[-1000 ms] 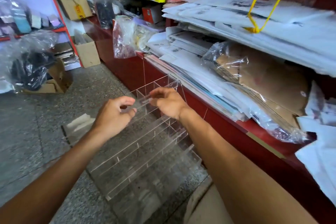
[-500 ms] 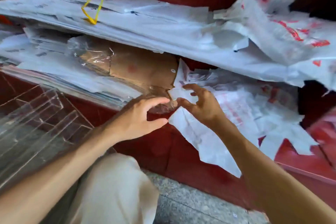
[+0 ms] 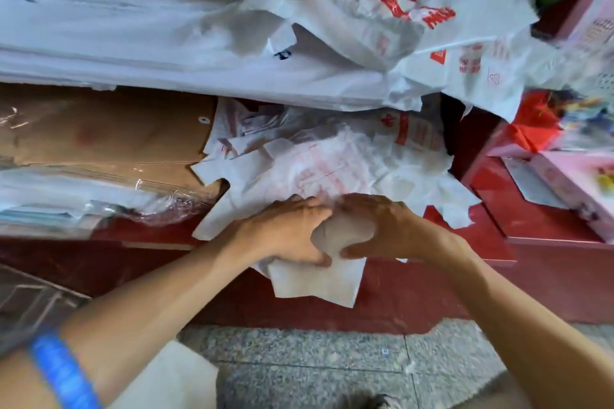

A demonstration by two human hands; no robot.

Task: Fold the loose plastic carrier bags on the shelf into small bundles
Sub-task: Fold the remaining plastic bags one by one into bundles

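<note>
A heap of loose white plastic carrier bags (image 3: 335, 159) with red print lies on the red shelf (image 3: 448, 242). At the shelf's front edge one white bag (image 3: 319, 282) hangs partly over the side. My left hand (image 3: 285, 232) and my right hand (image 3: 382, 229) meet on top of it, thumbs underneath and fingers curled over, gripping a bunched part of that bag (image 3: 342, 236) between them. More printed white bags (image 3: 382, 10) spill from the shelf level above.
Flat brown cardboard in clear wrap (image 3: 109, 139) fills the shelf's left side, under stacked white sheets (image 3: 133, 43). A pink box (image 3: 581, 183) sits at the right. A clear acrylic rack (image 3: 30, 302) stands lower left on the speckled stone floor (image 3: 332, 365).
The view has swung right from the acrylic rack to the bag heap. Both hands have come down onto the front bag and closed around it.
</note>
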